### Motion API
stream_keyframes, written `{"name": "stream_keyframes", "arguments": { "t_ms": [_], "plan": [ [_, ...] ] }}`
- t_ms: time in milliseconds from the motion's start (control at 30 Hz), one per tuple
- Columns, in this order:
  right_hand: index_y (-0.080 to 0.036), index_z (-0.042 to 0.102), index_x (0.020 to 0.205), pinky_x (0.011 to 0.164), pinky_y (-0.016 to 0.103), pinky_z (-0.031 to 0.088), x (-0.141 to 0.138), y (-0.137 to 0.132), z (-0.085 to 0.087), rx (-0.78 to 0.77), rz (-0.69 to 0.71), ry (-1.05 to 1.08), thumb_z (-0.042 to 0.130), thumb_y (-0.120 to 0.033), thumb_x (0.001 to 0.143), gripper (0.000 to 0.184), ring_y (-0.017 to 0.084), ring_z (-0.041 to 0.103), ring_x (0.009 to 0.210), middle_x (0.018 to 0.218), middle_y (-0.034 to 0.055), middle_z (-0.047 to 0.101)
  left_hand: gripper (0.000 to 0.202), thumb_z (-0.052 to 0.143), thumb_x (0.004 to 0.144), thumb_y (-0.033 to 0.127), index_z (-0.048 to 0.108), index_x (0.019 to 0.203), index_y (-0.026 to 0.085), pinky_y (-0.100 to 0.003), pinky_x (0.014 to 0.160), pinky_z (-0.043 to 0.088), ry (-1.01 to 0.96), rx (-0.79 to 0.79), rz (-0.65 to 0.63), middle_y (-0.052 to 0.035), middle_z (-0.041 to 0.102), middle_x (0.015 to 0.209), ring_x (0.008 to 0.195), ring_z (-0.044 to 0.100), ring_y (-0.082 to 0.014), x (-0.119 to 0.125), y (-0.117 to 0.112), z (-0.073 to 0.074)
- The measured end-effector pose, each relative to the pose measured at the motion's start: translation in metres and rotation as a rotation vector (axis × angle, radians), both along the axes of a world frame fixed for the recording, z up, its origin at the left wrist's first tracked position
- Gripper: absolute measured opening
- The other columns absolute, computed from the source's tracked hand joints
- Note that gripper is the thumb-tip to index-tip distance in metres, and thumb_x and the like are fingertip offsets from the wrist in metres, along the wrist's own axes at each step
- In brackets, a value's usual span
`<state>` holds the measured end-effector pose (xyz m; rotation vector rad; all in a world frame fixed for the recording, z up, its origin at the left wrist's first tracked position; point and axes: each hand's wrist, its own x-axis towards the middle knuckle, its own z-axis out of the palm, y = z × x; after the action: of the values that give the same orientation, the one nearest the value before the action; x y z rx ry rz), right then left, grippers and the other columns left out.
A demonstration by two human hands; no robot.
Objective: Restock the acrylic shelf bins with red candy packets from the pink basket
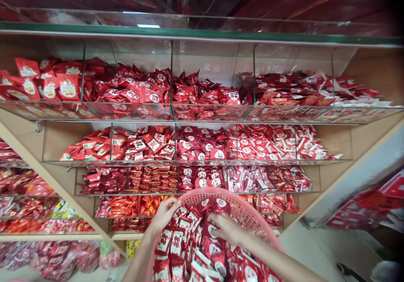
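A pink plastic basket (252, 214) with a perforated wall is in front of me, filled with small wrapped packets. White-fronted packets with red prints (176, 242) lie on its left side; dark red packets with white round labels (217, 248) lie in the middle and right. My left hand (166, 212) is closed on the basket's left rim. Inside the basket, my right hand (225, 228) has its fingers curled around a dark red packet (208, 228) among the others. Part of that packet is hidden by the fingers.
Ahead rises a shelf unit with glass-fronted, divided compartments full of red packets (202, 147). A green-edged glass shelf (202, 33) runs across above. More packets fill shelves at the left (28, 206), with plastic bags (63, 254) below. A pale tiled floor (303, 252) shows at right.
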<state>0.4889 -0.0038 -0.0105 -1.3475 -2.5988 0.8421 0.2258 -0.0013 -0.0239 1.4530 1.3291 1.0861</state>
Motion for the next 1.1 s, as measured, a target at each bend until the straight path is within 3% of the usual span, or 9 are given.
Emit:
{"name": "stream_keyframes", "arguments": {
  "t_ms": [133, 233, 333, 467, 600, 767, 933, 1100],
  "plan": [
    [-0.019, 0.058, 0.100, 0.074, 0.031, 0.045, -0.005, -0.005, 0.013, 0.127, 0.045, -0.108, 0.051, -0.016, 0.077, 0.025, 0.023, 0.058, 0.088, 0.098, 0.0081, 0.062, 0.033, 0.053, 0.078, 0.045, 0.055, 0.064, 0.016, -0.020, 0.061, 0.035, -0.006, 0.000, -0.003, 0.0030, 0.050, 0.062, 0.062, 0.044, -0.0102, 0.000, 0.000, 0.000],
    [-0.019, 0.058, 0.105, 0.076, 0.033, 0.046, -0.007, -0.004, 0.031, 0.218, 0.042, -0.094, 0.049, -0.022, 0.082, 0.024, 0.024, 0.059, 0.092, 0.106, 0.0103, 0.061, 0.033, 0.053, 0.079, 0.045, 0.055, 0.063, 0.016, -0.020, 0.062, 0.035, -0.008, 0.006, -0.010, 0.0031, 0.049, 0.062, 0.062, 0.044, -0.0099, 0.001, 0.000, 0.001],
    [-0.020, 0.060, 0.102, 0.075, 0.032, 0.047, -0.007, 0.006, 0.070, 0.339, 0.035, 0.077, 0.041, -0.027, 0.089, 0.024, 0.020, 0.060, 0.086, 0.098, 0.0077, 0.064, 0.034, 0.054, 0.078, 0.045, 0.054, 0.062, 0.016, -0.020, 0.062, 0.035, -0.015, 0.003, 0.000, 0.0035, 0.049, 0.062, 0.061, 0.044, -0.0097, 0.001, 0.000, 0.001],
    [-0.018, 0.059, 0.099, 0.074, 0.029, 0.046, -0.005, 0.037, 0.139, 0.562, -0.022, 0.289, 0.036, -0.026, 0.092, 0.025, 0.015, 0.058, 0.079, 0.093, 0.0056, 0.063, 0.034, 0.055, 0.077, 0.046, 0.055, 0.063, 0.016, -0.020, 0.062, 0.035, -0.022, -0.016, 0.003, 0.0034, 0.049, 0.061, 0.061, 0.043, -0.0098, 0.001, 0.001, 0.002],
    [-0.017, 0.053, 0.107, 0.078, 0.031, 0.043, -0.007, 0.080, 0.186, 0.744, -0.129, 0.062, 0.044, -0.015, 0.087, 0.023, 0.021, 0.053, 0.097, 0.101, 0.0088, 0.061, 0.035, 0.054, 0.078, 0.046, 0.055, 0.063, 0.015, -0.020, 0.061, 0.035, -0.030, -0.016, -0.012, 0.0027, 0.049, 0.062, 0.062, 0.044, -0.0101, 0.001, 0.001, 0.001],
    [-0.015, 0.046, 0.115, 0.072, 0.030, 0.042, -0.018, 0.114, 0.197, 0.643, -0.214, -0.340, 0.051, -0.008, 0.079, 0.038, 0.025, 0.053, 0.100, 0.100, 0.0124, 0.062, 0.033, 0.054, 0.078, 0.046, 0.056, 0.065, 0.015, -0.019, 0.061, 0.036, -0.006, -0.011, 0.005, 0.0028, 0.050, 0.062, 0.062, 0.044, -0.0100, 0.000, 0.001, -0.002],
    [-0.017, 0.045, 0.115, 0.071, 0.028, 0.041, -0.016, 0.115, 0.191, 0.659, -0.212, -0.367, 0.052, -0.007, 0.078, 0.039, 0.023, 0.054, 0.099, 0.104, 0.0114, 0.058, 0.034, 0.054, 0.078, 0.046, 0.056, 0.064, 0.015, -0.019, 0.062, 0.036, -0.013, -0.004, 0.000, 0.0022, 0.052, 0.063, 0.063, 0.046, -0.0105, 0.000, 0.001, 0.000],
    [-0.017, 0.057, 0.100, 0.071, 0.028, 0.041, -0.005, 0.099, 0.196, 0.754, -0.128, -0.329, 0.048, -0.012, 0.083, 0.019, 0.021, 0.055, 0.092, 0.099, 0.0103, 0.055, 0.035, 0.054, 0.077, 0.046, 0.053, 0.062, 0.015, -0.019, 0.059, 0.035, -0.026, -0.005, -0.004, 0.0033, 0.049, 0.060, 0.060, 0.044, -0.0096, 0.001, 0.001, 0.001]
  ]
}}
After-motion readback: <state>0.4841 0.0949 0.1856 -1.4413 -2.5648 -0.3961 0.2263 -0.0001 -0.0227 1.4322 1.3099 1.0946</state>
